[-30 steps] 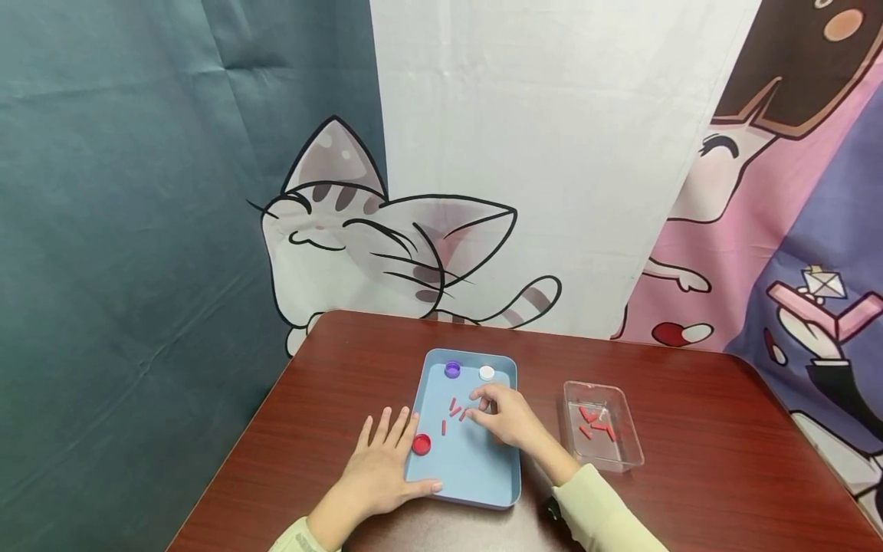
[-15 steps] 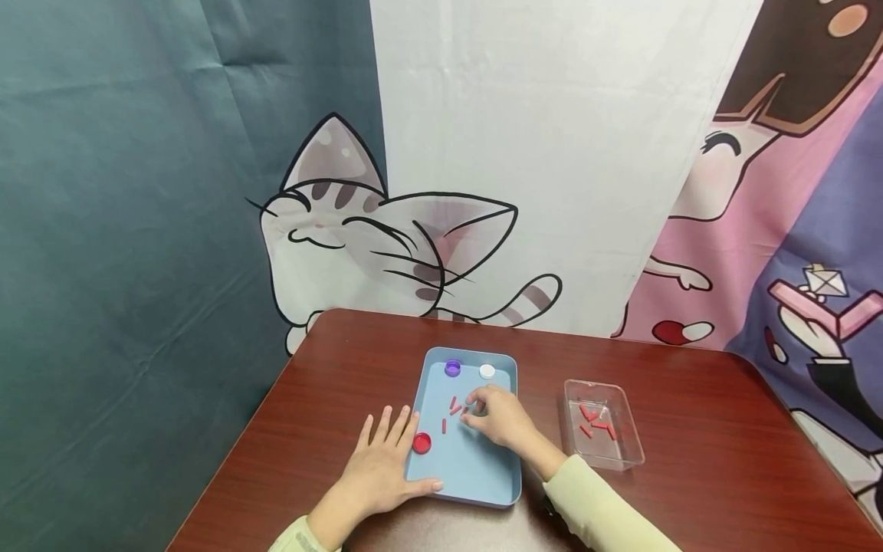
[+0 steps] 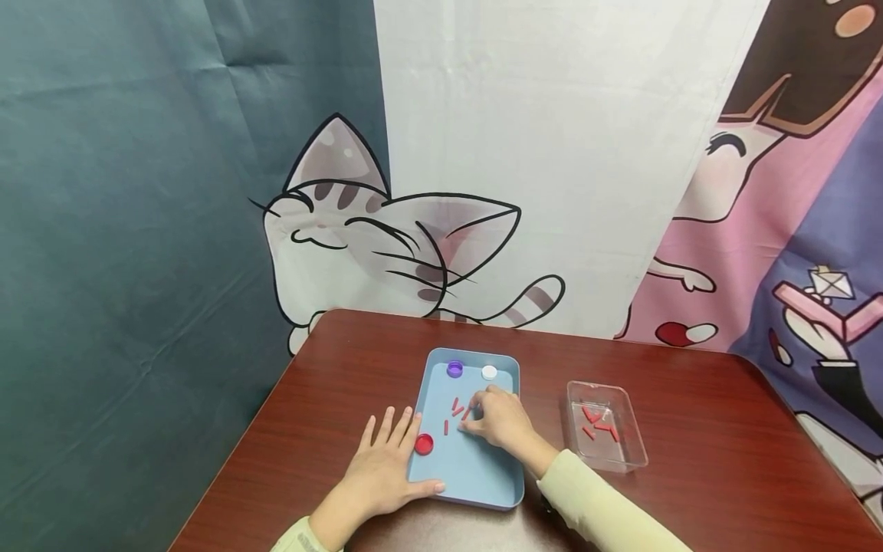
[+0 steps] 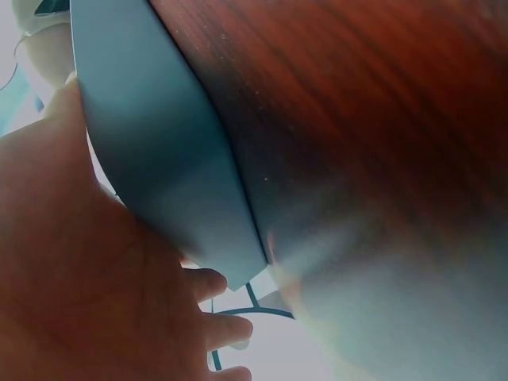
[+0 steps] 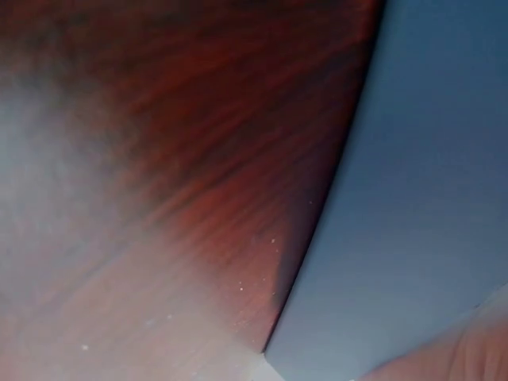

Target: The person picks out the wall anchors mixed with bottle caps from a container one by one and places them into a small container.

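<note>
A blue tray [image 3: 476,475] holds several small red sticks [image 3: 445,428]. My right hand [image 3: 503,420] reaches into it from the right. Its thumb and forefinger stand apart around one red stick [image 3: 466,415], close to its two ends. My left hand [image 3: 379,468] lies with spread fingers at the tray's left side, its thumb over the near rim. In the left wrist view this hand [image 4: 95,262] presses along the tray's outer wall [image 4: 159,119]. The right wrist view shows mostly the tray's wall [image 5: 421,182], with the fingertips hidden.
Inside the tray are a red cap [image 3: 424,444] by the left fingers, a purple cap [image 3: 454,369] and a white cap [image 3: 489,372] at the far end. A clear plastic box [image 3: 624,460] with several red sticks stands on the brown table [image 3: 331,383] to the right.
My right hand has shifted slightly nearer over the same red stick, and its thumb and forefinger are a little farther apart. My left hand has kept its place.
</note>
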Available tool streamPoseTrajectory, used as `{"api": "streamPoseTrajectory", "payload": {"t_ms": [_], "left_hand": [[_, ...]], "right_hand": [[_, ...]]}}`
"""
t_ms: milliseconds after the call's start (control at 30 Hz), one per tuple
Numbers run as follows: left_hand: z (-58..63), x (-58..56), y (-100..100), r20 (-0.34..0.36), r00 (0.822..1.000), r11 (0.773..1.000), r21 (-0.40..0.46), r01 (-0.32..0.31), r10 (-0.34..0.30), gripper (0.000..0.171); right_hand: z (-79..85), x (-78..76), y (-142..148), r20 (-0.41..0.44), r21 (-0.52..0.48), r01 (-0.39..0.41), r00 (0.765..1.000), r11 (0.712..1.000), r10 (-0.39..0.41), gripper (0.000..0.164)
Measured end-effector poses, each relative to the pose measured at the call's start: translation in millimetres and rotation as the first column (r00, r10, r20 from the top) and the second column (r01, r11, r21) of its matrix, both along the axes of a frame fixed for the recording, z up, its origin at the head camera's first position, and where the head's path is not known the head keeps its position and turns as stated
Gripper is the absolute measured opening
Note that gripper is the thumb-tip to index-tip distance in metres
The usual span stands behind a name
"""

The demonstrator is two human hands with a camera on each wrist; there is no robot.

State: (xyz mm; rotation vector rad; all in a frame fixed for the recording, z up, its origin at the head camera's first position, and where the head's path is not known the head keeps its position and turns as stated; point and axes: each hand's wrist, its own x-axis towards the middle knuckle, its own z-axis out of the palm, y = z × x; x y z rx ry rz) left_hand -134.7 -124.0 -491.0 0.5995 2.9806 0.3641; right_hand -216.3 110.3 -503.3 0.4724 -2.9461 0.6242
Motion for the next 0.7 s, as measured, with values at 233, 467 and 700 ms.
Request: {"api": "streamPoseTrajectory", "payload": {"t_ms": [233, 467, 700], "left_hand": [[-0.5, -0.6, 0.3, -0.001, 1.000, 1.000, -0.013, 0.002, -0.003, 0.112], [-1.0, -0.7, 0.4, -0.005, 1.000, 1.000, -0.018, 0.003, -0.003, 0.112], [-1.1, -0.6, 0.5, -0.005, 1.000, 1.000, -0.015, 0.000, 0.000, 0.112]], "right_hand": [[-0.7, -2.6, -3.0, -0.005, 0.041, -0.004, 1.000, 0.999, 0.004, 0.034], [-3.9, -5.8, -4.5, -0.020, 0.050, 0.000, 1.000, 0.999, 0.001, 0.034], [-4.1, -7.2, -4.8, -0.019, 0.050, 0.009, 1.000, 0.999, -0.008, 0.033]]}}
